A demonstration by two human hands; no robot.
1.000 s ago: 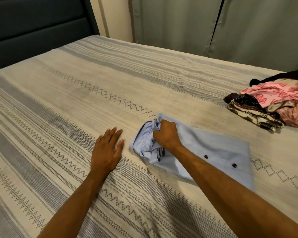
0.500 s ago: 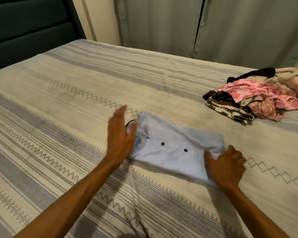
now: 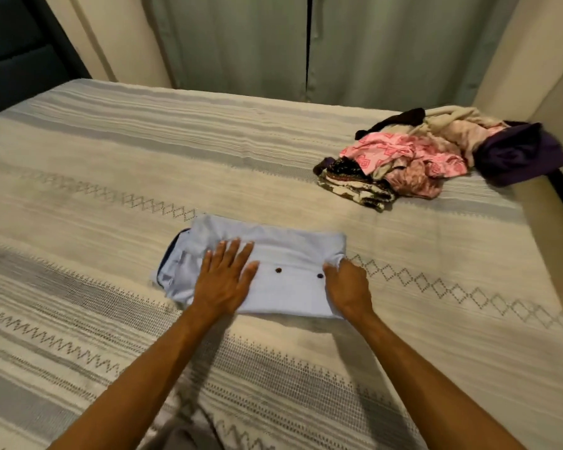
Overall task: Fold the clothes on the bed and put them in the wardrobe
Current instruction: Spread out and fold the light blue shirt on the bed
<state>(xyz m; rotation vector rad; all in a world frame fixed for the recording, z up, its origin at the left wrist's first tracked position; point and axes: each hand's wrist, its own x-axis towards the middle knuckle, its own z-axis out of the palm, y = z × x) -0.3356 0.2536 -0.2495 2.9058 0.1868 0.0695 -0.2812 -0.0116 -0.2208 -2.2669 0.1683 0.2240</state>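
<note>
A light blue buttoned shirt (image 3: pixel 286 254) lies folded into a rectangle on the striped bedspread (image 3: pixel 111 177), collar end to the left. My left hand (image 3: pixel 223 280) presses flat on its left half, fingers straight and spread. My right hand (image 3: pixel 348 287) holds the shirt's right edge, fingers curled into the cloth there. A heap of unfolded clothes (image 3: pixel 436 154), pink, patterned brown, cream and dark purple, sits at the far right of the bed. Pale green wardrobe doors (image 3: pixel 306 43) stand shut beyond the bed.
A dark padded headboard (image 3: pixel 17 50) rises at the far left. A cream wall (image 3: pixel 540 60) runs along the bed's right side, close to the clothes heap.
My left hand has come down flat onto the shirt. My right hand went from the collar end to the shirt's right edge, and the shirt now lies as a shorter, neater rectangle.
</note>
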